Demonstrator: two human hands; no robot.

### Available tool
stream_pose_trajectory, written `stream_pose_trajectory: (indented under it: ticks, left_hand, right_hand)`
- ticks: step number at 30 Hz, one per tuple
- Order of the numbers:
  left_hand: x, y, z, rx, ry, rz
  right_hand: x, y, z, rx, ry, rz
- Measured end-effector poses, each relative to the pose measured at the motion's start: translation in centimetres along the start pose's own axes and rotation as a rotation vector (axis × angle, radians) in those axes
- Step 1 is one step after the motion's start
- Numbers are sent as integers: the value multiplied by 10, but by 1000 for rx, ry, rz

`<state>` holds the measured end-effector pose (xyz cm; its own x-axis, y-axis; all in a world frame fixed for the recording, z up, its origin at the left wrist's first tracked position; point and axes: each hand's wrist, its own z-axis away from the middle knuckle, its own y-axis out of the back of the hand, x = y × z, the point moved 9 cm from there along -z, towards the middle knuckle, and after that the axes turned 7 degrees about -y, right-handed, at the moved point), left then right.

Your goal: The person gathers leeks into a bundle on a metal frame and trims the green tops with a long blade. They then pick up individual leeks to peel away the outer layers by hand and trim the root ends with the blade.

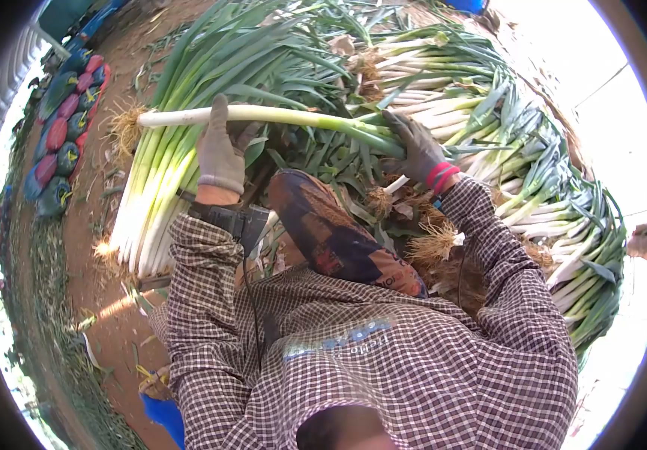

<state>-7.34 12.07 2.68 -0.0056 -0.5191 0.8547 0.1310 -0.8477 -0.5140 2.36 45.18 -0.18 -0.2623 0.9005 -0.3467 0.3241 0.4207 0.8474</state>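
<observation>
One long leek (263, 114) is held level in front of me, its roots to the left and its green leaves to the right. My left hand (222, 150), in a grey glove, grips the white stem near the root end. The green end is in my right hand (417, 148), which wears a dark glove with a red cuff. Behind and below the leek, a large bundle of leeks (154, 187) lies on the left. A long heap of leeks (481, 127) curves along the right side.
Cut root ends (433, 244) lie right of my knee (331, 225). Bundles in red and blue wrapping (57, 135) line the far left, beside brown soil (87, 262). A blue object (164, 416) sits at the lower left.
</observation>
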Motion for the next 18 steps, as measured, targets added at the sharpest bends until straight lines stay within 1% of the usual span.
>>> stream_pose_trajectory:
  ticks: [2,5,6,7,8,9,10,11,13,15,17,18]
  left_hand:
    - [13,5,5,41,-35,-2]
    - [43,13,15,-36,-125,48]
    - [53,12,18,-58,-192,60]
    - [68,0,32,-181,-286,13]
    - [66,0,35,-228,-253,-13]
    - [43,3,11,-277,-196,-26]
    - [41,-5,20,-291,-199,-14]
    - [40,-16,29,-307,-205,-5]
    - [25,-20,39,-310,-130,-63]
    - [17,-13,37,-214,-128,-74]
    - [23,-4,43,-97,-137,-63]
    - [27,2,41,-38,-136,-49]
  right_hand:
    - [10,-23,-3,-111,-131,-130]
    - [-16,-10,-14,-88,-68,-182]
    - [-26,-10,-20,-119,-22,-218]
    - [-37,-12,-25,-201,-63,-272]
    - [-48,-12,-28,-284,-102,-321]
    - [-47,-27,-42,-378,-163,-354]
    - [-64,-27,-47,-469,-226,-358]
    - [-78,-33,-51,-469,-146,-429]
    - [-98,-41,-60,-466,20,-579]
    - [-119,-47,-61,-485,32,-642]
    - [-129,-53,-59,-487,67,-683]
    - [-133,-50,-59,-457,66,-603]
